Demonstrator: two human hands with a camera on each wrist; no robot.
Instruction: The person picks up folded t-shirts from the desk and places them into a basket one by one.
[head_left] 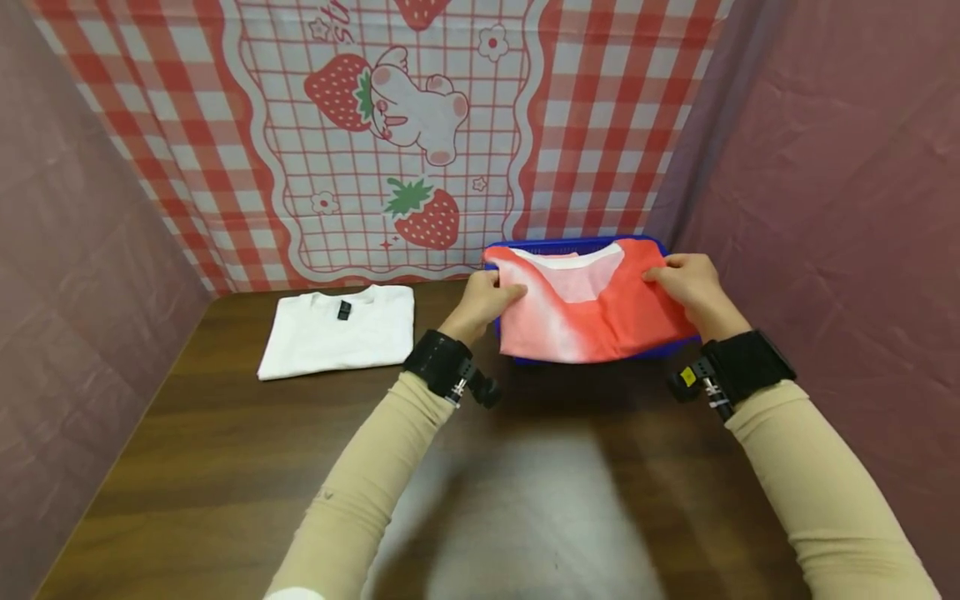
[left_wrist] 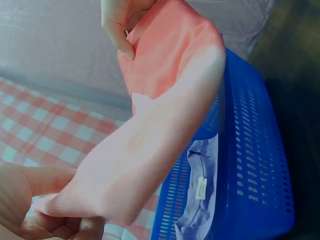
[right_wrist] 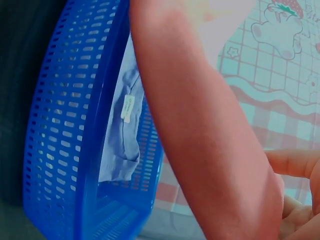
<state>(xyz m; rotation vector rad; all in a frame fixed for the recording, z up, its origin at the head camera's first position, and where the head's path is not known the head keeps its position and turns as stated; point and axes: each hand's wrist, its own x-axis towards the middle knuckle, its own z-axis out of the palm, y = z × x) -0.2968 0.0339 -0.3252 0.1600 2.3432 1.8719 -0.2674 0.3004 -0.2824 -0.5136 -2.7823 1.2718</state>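
A folded red, pink and white shirt [head_left: 600, 321] hangs between both hands over a blue plastic basket [left_wrist: 257, 150]. My left hand [head_left: 478, 308] pinches its left side, with the thumb on the near face. On the opposite side, my right hand [head_left: 696, 292] grips the red part between thumb and fingers. The shirt's white-edged neckline faces up and away in the head view. Inside the basket lies a lavender garment [right_wrist: 124, 145] with a small white label, seen in both wrist views. The shirt hides most of the basket in the head view.
To the left on the brown wooden table [head_left: 225, 467] lies a folded white T-shirt [head_left: 337, 333] with a black neck tag. Behind stands a red checked strawberry cloth [head_left: 420, 167]. Pinkish drapes [head_left: 847, 208] flank the table on both sides.
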